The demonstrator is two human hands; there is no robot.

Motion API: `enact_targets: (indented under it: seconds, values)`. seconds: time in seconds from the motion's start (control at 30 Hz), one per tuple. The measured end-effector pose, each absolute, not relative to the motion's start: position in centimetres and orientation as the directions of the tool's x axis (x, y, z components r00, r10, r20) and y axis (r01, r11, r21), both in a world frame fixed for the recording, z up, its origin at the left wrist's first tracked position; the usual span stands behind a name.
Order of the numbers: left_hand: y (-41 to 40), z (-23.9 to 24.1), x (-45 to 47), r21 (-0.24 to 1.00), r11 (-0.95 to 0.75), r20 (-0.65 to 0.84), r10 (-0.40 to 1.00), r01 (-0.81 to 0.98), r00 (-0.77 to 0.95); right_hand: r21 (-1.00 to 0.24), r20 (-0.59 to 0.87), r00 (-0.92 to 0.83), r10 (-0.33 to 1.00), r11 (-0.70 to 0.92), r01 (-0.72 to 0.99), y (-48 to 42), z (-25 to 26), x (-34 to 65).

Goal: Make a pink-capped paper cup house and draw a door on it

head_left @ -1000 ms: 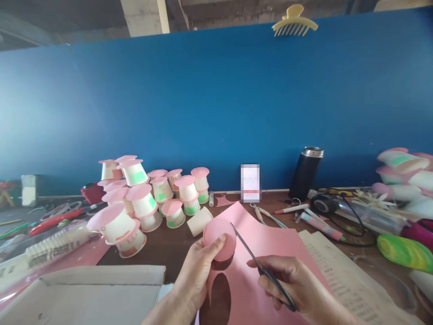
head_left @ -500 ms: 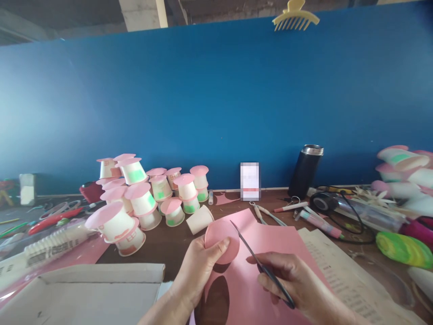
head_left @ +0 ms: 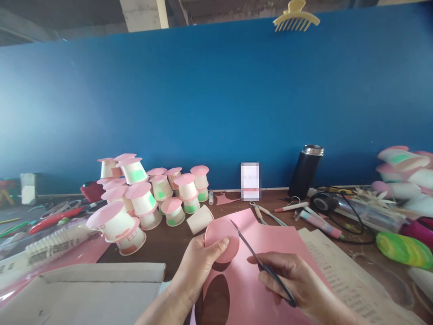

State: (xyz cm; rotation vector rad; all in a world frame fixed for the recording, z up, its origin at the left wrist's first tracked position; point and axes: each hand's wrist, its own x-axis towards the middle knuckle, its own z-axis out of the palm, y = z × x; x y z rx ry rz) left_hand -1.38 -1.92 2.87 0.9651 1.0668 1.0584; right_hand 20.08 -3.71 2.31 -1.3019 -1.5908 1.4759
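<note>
Left hand [head_left: 200, 262]: reaches in from below, thumb flat across the face of a pink disc [head_left: 221, 229], clamping it; the fingers behind are hidden. Right hand [head_left: 297, 276]: comes in from the lower right, palm inward, fingers and thumb curled tight about black scissors [head_left: 249, 247]. The disc is above the pink sheet [head_left: 274, 243], left of centre, near 1 white paper cup [head_left: 200, 220] on its side. Against 1.0 s ago, the sheet's far corner sits further right, nearer the pliers [head_left: 262, 214]; the grips are unchanged. The scissors' long axis runs diagonally, tip away and leftward, at the disc's upper right edge; contact cannot be determined. The disc's face is turned toward the wearer.
</note>
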Motion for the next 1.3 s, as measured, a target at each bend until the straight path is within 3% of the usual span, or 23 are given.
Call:
enact_targets:
  seconds: [1.3]
  values:
    - [-1.84,3.69,-1.73,0.926,0.248,-0.195,0.96,-0.285,0.201,-0.964,-0.202,-0.346,0.916,-0.123,0.236,-3.89,2.48,20.19]
